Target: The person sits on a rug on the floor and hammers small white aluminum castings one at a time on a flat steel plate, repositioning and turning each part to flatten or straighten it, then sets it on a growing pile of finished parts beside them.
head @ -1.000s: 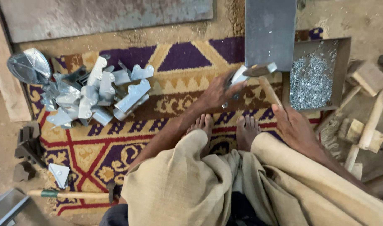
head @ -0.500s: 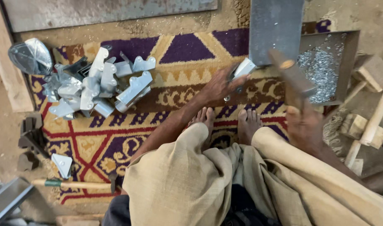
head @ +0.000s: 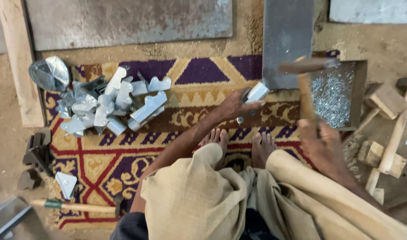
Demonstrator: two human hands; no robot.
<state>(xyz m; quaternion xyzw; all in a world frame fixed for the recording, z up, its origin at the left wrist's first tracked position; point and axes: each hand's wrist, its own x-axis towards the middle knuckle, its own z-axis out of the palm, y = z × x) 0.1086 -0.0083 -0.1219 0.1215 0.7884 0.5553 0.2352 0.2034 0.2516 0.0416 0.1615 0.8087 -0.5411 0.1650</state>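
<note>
- Left hand (head: 233, 106): closed around a small folded metal bracket (head: 256, 93), pressing it against the lower edge of the grey steel block (head: 287, 42) that stands on the rug.
- Right hand (head: 321, 144): fingers wrapped round the wooden handle of a hammer (head: 306, 80); the hammer is raised and blurred, its head above and to the right of the bracket, not touching it.
- Steel block: upright slab, dull grey, at the far edge of the rug, between the bracket and the tray.
- Tray (head: 361, 95): shallow dark metal box just right of the block, holding a heap of small shiny rivets or nails (head: 331, 95); I cannot tell which.
- Pile of brackets (head: 114, 104): bright sheet-metal pieces, heaped on the left part of the rug, well apart from the hands.
- Rug (head: 123, 160): patterned in purple, red and yellow, spread on the dusty floor.
- Bare feet (head: 241, 144): two, side by side on the rug, just below the left hand.
- Second hammer (head: 74, 206): wooden handle with a green band, lying near the rug's lower left corner.
- Wooden mallets and blocks (head: 390, 133): lying on the floor to the right of the tray.
- Dark metal pieces (head: 36, 155): on the floor at the rug's left border.
</note>
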